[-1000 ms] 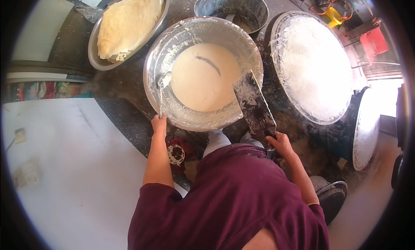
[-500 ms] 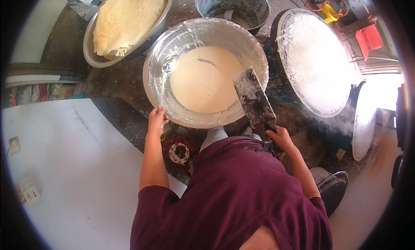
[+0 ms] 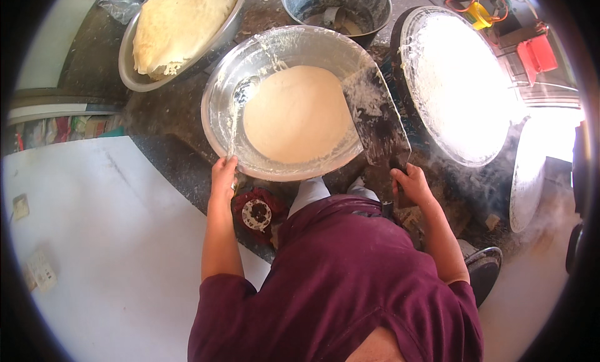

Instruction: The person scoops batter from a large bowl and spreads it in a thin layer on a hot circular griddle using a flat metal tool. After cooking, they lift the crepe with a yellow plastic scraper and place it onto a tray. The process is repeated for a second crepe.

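Observation:
A wide metal bowl (image 3: 215, 124) of pale, smooth batter (image 3: 294, 118) sits in front of me. My left hand (image 3: 222, 177) is closed on the handle of a long ladle (image 3: 232, 134), whose head rests inside the bowl's left wall. With my right hand (image 3: 409, 184) I grip the handle of a broad, dark, batter-smeared scraper (image 3: 375, 112), its blade lying over the bowl's right side. Right of the bowl is a large round griddle (image 3: 450, 80) coated white, its surface glaring in bright light.
An oval basin (image 3: 128, 62) holds folded flatbreads (image 3: 178, 24). Behind the bowl stands a dark bucket (image 3: 294, 5); a white board (image 3: 106, 237) lies lower left. An upright round white lid (image 3: 525, 181), steam, a yellow bucket (image 3: 480, 15) and a red stool (image 3: 534, 55) are right.
The scraper in my right hand has moved up and right, its blade more over the bowl's rim. My left hand with the ladle has shifted slightly up and left. Steam shows at the right.

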The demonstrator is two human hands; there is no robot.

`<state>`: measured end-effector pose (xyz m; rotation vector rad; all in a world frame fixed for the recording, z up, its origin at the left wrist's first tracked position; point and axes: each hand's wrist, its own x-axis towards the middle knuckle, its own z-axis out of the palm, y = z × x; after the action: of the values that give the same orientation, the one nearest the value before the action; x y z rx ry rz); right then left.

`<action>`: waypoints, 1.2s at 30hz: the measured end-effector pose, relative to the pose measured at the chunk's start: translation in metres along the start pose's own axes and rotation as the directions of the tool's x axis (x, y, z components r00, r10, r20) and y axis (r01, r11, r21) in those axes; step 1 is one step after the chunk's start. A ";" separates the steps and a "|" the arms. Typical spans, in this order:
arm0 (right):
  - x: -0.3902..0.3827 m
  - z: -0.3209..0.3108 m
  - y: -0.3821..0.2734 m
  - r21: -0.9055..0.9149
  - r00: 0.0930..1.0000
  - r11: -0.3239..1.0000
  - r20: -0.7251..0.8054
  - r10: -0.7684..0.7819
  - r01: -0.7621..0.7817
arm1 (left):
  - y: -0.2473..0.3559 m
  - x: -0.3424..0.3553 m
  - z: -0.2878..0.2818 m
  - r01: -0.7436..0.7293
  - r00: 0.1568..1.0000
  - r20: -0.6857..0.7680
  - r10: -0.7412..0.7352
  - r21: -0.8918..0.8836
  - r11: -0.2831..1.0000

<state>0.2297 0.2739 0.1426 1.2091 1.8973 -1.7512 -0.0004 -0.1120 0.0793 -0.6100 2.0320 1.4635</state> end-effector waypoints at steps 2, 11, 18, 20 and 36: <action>0.011 -0.003 0.004 -0.031 1.000 0.999 0.007 -0.023 0.024 | -0.012 0.005 0.000 0.022 1.000 -0.011 -0.022 0.027 0.999; 0.025 -0.036 0.059 -0.313 0.999 0.949 -0.037 0.011 -0.022 | -0.070 0.025 -0.009 0.095 0.995 -0.016 -0.094 0.039 0.995; 0.035 -0.034 0.088 -0.214 0.988 0.969 -0.118 0.099 -0.122 | -0.042 0.025 -0.016 -0.056 0.998 0.043 0.055 0.023 0.998; 0.042 -0.036 0.087 -0.235 0.995 0.970 -0.096 0.038 -0.060 | -0.032 0.024 -0.015 -0.081 0.996 0.028 0.081 0.013 0.997; 0.037 0.015 0.080 -0.323 0.897 0.838 0.208 -0.391 0.440 | 0.024 0.070 -0.034 -0.109 0.994 0.029 0.105 0.296 0.949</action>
<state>0.2604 0.2666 0.0587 0.5552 2.3942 -1.5120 -0.0735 -0.1400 0.0580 -0.3695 2.2468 1.1801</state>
